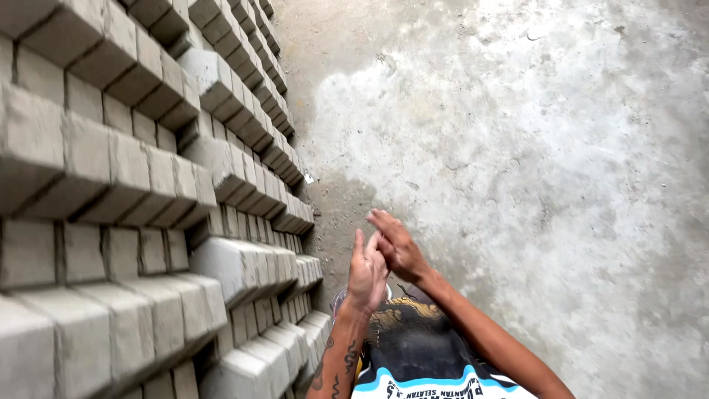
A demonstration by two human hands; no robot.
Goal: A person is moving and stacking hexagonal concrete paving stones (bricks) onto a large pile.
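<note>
We see our left hand [367, 275] and right hand [397, 244] pressed palm to palm, fingers spread and holding nothing, beside the tall stack of grey rectangular concrete blocks [133, 199], already many rows high, above the bare concrete floor [532, 162].

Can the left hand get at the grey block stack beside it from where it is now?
Probably yes. The left hand is pressed against the right hand, both empty, and the stack of grey blocks stands just to its left with nothing visible between them.
</note>
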